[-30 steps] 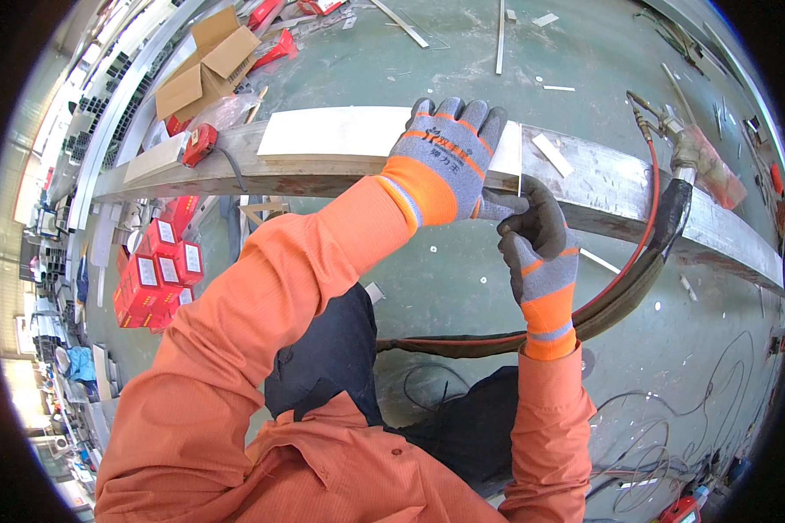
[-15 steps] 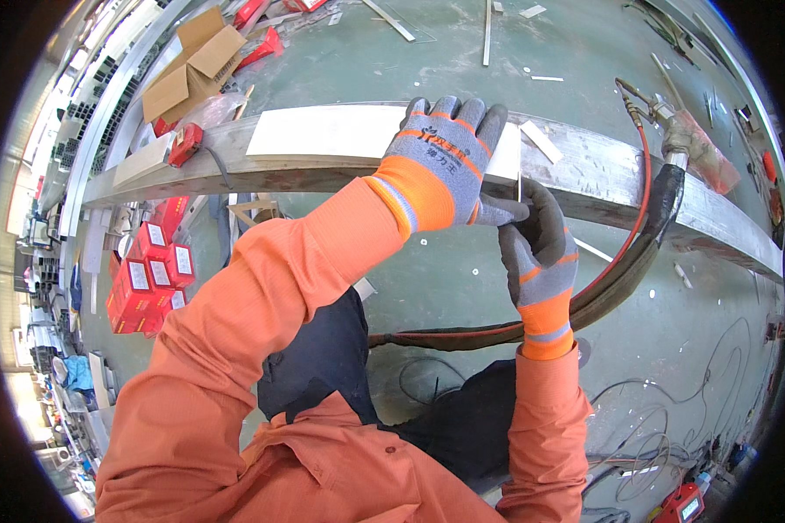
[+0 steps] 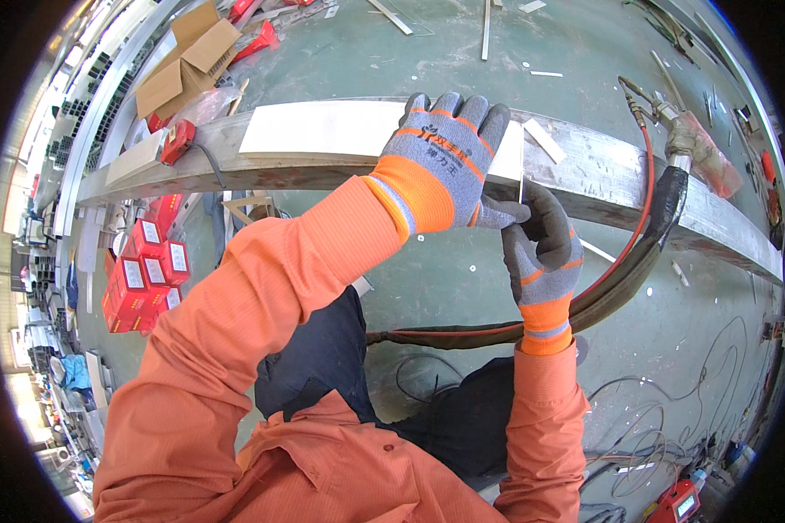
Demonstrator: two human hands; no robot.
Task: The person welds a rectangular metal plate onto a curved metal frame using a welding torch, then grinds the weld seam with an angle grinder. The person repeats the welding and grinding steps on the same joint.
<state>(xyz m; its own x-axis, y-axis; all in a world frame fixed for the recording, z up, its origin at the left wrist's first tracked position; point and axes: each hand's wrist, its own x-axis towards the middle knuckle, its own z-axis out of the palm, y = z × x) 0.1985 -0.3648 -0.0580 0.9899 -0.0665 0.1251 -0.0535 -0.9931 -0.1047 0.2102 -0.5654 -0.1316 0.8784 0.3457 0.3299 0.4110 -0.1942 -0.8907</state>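
A long white panel [image 3: 323, 129] lies along the top of a metal beam [image 3: 619, 166] in front of me. My left hand [image 3: 449, 144], in a grey and orange glove, spans the panel near its right end. Its fingers bend over the far side while the thumb points right along the near side. Close to that thumb, my right hand [image 3: 541, 240] is closed at the beam's near edge, below the panel's end. A thin white edge shows just above its fingers; what they hold, if anything, is hidden.
A small white strip [image 3: 543, 140] lies on the beam to the right. A welding torch [image 3: 672, 122] with a thick cable [image 3: 624, 279] reaches over the beam. A red tape measure [image 3: 178, 142], red boxes [image 3: 135, 288] and an open cardboard box [image 3: 187, 65] are at left.
The view has shifted very slightly. Both hands stay at the panel's right end, with hardly any movement in the fingers.
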